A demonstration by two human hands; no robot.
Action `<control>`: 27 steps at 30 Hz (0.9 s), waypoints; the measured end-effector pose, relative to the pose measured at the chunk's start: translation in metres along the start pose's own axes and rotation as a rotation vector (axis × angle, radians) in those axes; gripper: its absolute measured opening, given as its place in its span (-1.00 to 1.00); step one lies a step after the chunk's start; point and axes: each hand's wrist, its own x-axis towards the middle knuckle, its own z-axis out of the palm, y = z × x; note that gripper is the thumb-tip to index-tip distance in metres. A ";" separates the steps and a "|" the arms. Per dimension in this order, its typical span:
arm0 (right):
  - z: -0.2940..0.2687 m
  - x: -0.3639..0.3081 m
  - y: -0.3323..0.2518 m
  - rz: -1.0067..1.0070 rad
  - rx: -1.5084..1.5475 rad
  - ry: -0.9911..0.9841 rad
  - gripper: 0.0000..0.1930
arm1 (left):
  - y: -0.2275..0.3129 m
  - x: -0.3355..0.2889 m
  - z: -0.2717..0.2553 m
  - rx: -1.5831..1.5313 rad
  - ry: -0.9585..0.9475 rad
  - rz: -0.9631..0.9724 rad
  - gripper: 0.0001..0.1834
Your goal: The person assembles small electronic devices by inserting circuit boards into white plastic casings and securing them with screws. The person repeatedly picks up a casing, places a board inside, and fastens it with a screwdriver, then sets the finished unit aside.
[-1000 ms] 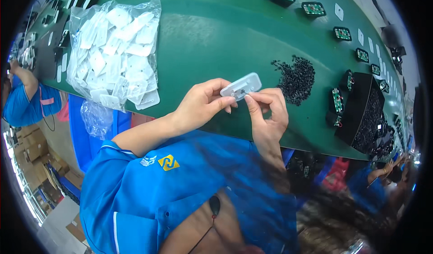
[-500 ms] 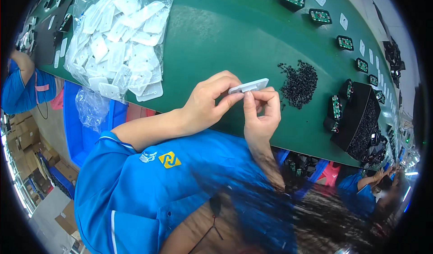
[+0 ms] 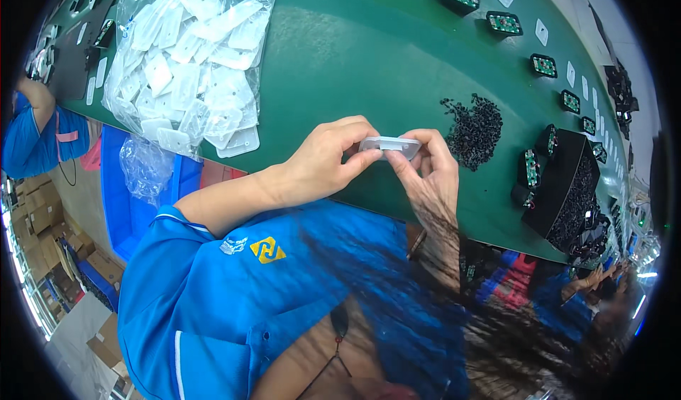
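Observation:
Between both hands, over the near edge of the green table, I hold a small white plastic cover (image 3: pixel 389 144) with rounded ends. My left hand (image 3: pixel 332 153) pinches its left end between thumb and fingers. On the other end, the thumb and fingers of my right hand (image 3: pixel 430 166) are closed. Just right of that hand lies a loose pile of small black parts (image 3: pixel 474 132). A clear bag (image 3: pixel 188 66) full of similar white covers lies at the left of the table.
Black housings with green circuit boards (image 3: pixel 504 23) stand in a curved row along the right, beside white covers (image 3: pixel 541 32). A black box (image 3: pixel 560 187) of small black parts sits at the right edge. Below the table at left is a blue bin (image 3: pixel 119 208). A co-worker's arm (image 3: pixel 37 102) shows far left.
The white cover has been tilted so its long side now lies level and faces me. My right hand has shifted to the right and grips the cover's right end.

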 end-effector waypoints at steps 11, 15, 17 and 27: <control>-0.002 0.020 0.000 0.090 0.472 -0.081 -0.80 | -0.004 0.014 -0.016 -0.690 -0.020 -0.187 -0.78; -0.001 0.043 -0.004 0.207 0.505 -0.167 -0.74 | -0.015 0.036 -0.033 -0.494 0.101 -0.232 -0.83; -0.009 0.067 -0.004 -0.042 0.286 -0.016 -0.71 | -0.017 0.050 -0.046 -0.277 0.157 -0.210 -0.89; -0.065 0.251 0.002 -0.696 -0.944 0.303 -0.61 | -0.029 0.083 -0.052 0.556 0.231 0.099 -0.95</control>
